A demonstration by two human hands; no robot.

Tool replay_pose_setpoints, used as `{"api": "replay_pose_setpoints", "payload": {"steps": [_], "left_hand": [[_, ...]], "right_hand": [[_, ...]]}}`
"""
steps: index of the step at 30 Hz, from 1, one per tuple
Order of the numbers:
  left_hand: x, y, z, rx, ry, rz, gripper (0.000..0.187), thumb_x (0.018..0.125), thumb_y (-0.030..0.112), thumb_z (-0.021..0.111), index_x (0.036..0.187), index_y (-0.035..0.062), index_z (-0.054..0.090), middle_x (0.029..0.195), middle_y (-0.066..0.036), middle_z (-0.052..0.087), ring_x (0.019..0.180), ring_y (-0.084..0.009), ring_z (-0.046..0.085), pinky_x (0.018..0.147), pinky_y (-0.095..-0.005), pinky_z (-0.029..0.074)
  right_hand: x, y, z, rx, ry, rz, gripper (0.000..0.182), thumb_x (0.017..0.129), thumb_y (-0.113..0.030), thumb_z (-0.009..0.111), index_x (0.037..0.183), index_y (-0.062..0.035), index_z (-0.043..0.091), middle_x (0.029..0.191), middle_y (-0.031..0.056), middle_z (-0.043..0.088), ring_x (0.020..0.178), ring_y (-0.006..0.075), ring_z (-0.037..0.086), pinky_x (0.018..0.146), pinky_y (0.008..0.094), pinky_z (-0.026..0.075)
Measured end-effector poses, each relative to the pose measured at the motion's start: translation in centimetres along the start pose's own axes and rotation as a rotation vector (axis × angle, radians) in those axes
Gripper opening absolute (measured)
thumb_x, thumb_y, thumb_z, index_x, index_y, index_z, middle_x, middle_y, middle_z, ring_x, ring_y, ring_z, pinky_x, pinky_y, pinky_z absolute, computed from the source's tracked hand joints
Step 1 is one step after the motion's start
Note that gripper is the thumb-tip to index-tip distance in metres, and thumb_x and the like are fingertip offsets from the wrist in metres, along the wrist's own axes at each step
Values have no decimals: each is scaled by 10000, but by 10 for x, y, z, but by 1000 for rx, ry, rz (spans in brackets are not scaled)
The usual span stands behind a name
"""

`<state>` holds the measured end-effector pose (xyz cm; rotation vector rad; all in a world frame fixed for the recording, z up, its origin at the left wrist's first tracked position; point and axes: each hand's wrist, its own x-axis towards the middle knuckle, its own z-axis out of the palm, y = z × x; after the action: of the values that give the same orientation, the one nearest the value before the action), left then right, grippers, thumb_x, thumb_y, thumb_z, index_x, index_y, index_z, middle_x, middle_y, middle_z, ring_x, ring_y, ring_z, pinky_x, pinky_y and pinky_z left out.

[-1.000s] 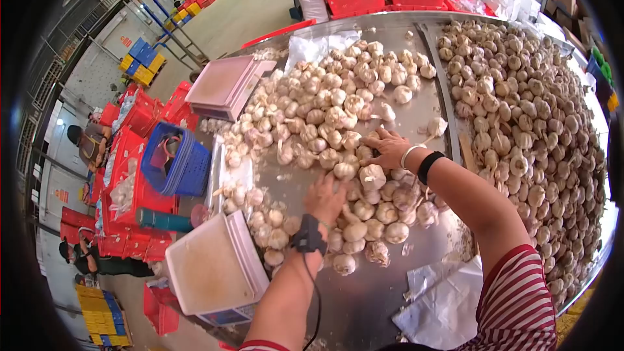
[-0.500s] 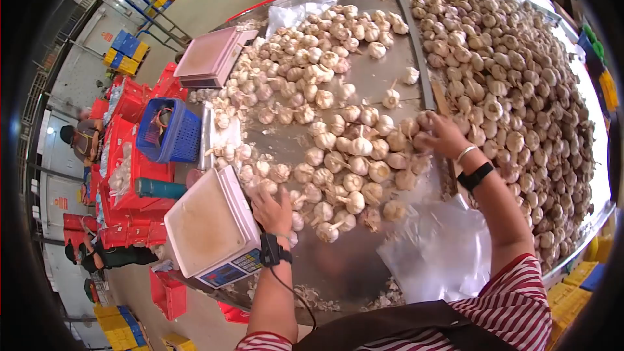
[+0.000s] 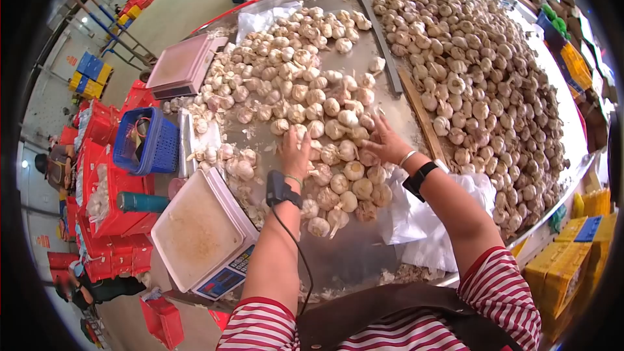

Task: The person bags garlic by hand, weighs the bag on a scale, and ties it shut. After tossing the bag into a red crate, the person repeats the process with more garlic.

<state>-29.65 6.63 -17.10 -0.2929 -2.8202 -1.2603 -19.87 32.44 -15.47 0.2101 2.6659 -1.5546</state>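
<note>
Whitish garlic bulbs (image 3: 339,182) lie in a loose pile on the metal table, and both hands rest at its edges. At the pile's left side my left hand (image 3: 296,155) has its fingers stretched forward against the bulbs. My right hand (image 3: 386,143) touches the right side with fingers spread. Neither hand has a bulb closed in it. More garlic (image 3: 270,68) spreads toward the back left. A larger heap of darker garlic bulbs (image 3: 478,71) fills the right side, behind a metal bar (image 3: 380,42) and a wooden strip (image 3: 422,117).
Left of my left arm stands a weighing scale (image 3: 203,231); a second scale (image 3: 185,64) sits farther back. Clear plastic bags (image 3: 432,224) lie near my right forearm. A blue basket (image 3: 148,141) and red crates (image 3: 107,211) stand beyond the left edge. Other people are there too.
My left hand has moved from beside the scale to the garlic pile. My right hand has come inward from the divider, pushing bulbs closer together. The view has shifted somewhat.
</note>
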Motion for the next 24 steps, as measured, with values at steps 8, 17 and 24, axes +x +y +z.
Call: {"api": "replay_pose_setpoints", "payload": {"steps": [8,17,24], "left_hand": [[-77,68,-60,-472,139,33,193,846,105,591,1009,1,601,993,-111,603,909,-201,565,783,-329,459],[-181,133,10,-568,-418,357,66,812,90,623,850,38,607,867,-112,615,799,-277,595,718,-347,468],[-214,137,39,-243,-484,422,139,804,144,626,905,49,618,969,-120,611,899,-301,591,789,-375,473]], "right_hand": [[-167,-30,-55,-431,153,5,664,606,-362,821,1136,-58,561,1207,188,521,1098,358,510,924,400,434],[-232,15,-18,-561,231,111,123,724,-131,658,831,-71,658,1092,125,551,1011,331,512,889,428,398],[-233,-5,-27,-652,71,38,347,618,-209,753,915,-104,606,1068,118,501,1064,337,451,918,434,375]]}}
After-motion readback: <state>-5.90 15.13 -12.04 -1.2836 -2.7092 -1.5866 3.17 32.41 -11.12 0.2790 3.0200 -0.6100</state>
